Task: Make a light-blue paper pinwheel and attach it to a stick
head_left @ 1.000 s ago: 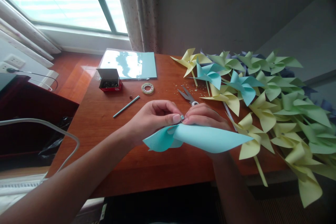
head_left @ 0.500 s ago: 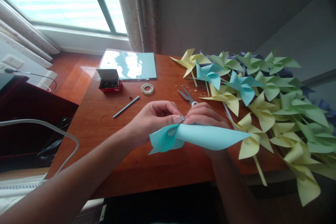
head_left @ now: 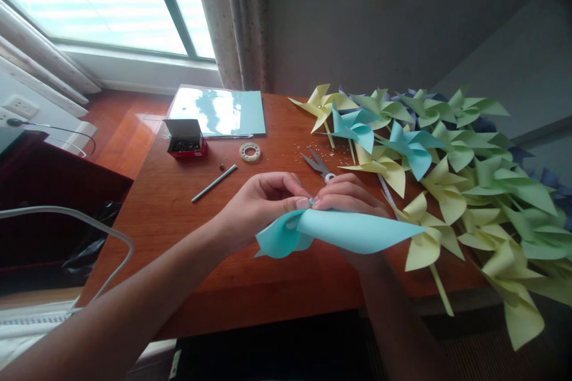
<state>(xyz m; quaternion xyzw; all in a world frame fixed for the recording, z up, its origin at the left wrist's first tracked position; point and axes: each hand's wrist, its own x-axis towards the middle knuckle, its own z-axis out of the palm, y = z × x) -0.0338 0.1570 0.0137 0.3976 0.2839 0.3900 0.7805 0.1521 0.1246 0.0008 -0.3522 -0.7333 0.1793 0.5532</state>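
Both hands hold a light blue paper pinwheel (head_left: 353, 231) just above the wooden table (head_left: 179, 202), near its front edge. My left hand (head_left: 263, 202) pinches the pinwheel's centre between thumb and fingertips. My right hand (head_left: 348, 196) is closed on the same centre from the right side, with its fingers curled over the folded paper. The folded blades spread left and right below the hands and hide the palms. The two thumbs meet at the centre point.
A heap of yellow, green and blue pinwheels (head_left: 451, 172) covers the table's right side. Scissors (head_left: 318, 165) lie just behind the hands. A blue stick (head_left: 214, 183), tape roll (head_left: 250, 151), red box of small parts (head_left: 185, 137) and blue paper sheets (head_left: 218, 111) lie farther back.
The pinwheel has been turned slightly in the hands, so its left blade sits a little higher and closer in. The hands stay in nearly the same place.
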